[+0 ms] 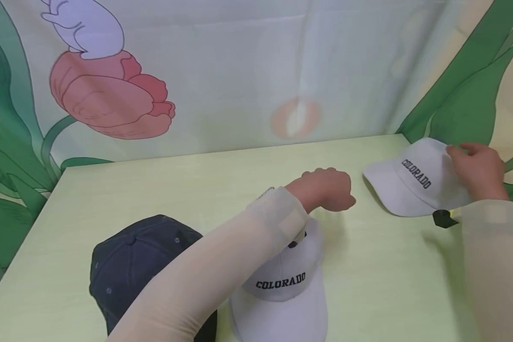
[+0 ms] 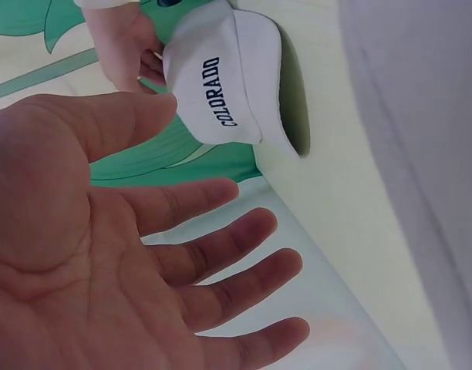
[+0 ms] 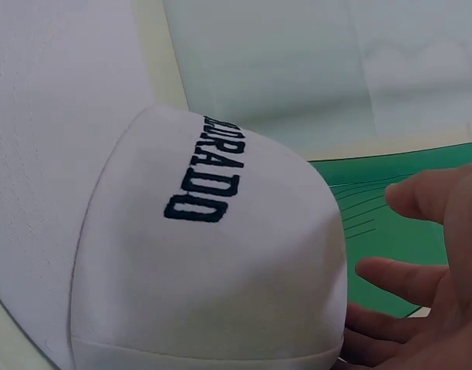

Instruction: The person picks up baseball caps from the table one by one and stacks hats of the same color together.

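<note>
A white baseball cap (image 1: 440,171) lettered COLORADO lies at the table's far right, its brim pointing left. My right hand (image 1: 480,171) is at the back of its crown. In the right wrist view, the thumb (image 3: 421,193) stands apart from the cap, and some lower fingers are partly hidden behind the crown. My left hand (image 1: 325,187) hovers above the middle of the table, holding nothing; the left wrist view shows its palm and spread fingers (image 2: 228,235). Below it sits a second white COLORADO cap (image 1: 278,313), partly covered by the left sleeve.
A navy cap (image 1: 132,266) lies at the front left, partly behind my left forearm. The pale yellow-green table (image 1: 175,185) ends at a printed curtain (image 1: 222,85) with a flower and leaves. Small dark devices show at both cuffs.
</note>
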`<state>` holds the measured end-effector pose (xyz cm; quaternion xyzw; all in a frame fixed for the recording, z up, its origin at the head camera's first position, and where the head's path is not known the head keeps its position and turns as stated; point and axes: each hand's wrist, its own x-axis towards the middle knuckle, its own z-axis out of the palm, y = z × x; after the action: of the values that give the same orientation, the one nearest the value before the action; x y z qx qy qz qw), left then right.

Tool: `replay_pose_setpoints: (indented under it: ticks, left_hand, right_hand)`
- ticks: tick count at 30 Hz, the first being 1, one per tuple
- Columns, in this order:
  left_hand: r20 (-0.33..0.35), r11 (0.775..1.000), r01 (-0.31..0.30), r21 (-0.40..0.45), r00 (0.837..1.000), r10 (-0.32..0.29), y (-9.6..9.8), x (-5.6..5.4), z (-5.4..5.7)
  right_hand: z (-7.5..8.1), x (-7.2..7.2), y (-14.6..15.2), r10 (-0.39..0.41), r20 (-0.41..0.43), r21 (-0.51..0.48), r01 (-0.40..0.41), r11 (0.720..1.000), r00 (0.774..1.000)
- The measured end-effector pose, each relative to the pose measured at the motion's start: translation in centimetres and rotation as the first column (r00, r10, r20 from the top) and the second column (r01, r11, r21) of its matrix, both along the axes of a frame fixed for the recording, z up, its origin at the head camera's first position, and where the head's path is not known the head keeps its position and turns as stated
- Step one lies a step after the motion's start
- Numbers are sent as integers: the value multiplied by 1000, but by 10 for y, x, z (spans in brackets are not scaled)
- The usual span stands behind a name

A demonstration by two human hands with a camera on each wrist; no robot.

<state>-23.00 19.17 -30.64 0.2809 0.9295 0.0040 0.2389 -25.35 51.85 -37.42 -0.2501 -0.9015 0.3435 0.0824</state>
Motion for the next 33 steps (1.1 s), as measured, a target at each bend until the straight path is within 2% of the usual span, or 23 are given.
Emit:
replay_pose_setpoints:
  ticks: [16, 20, 27, 30, 33]
  left_hand:
    - [53, 1000, 0, 25, 999, -1, 4, 1, -2]
    - [63, 999, 6, 31, 998, -8, 5, 2, -2]
    - [57, 999, 22, 37, 998, -24, 7, 3, -3]
    - [59, 999, 16, 40, 998, -18, 8, 2, -5]
    - [61, 999, 5, 41, 998, -7, 9, 2, -6]
  right_hand:
    - [-6, 0, 12, 34, 100, 20, -36, 999, 994]
    - [-7, 2, 12, -1, 116, 36, -3, 999, 993]
    - [-9, 2, 12, -109, 113, 10, 108, 994, 988]
    - [-8, 3, 13, -119, 110, -17, 122, 992, 987]
    - [-7, 3, 13, -91, 90, -38, 94, 995, 992]
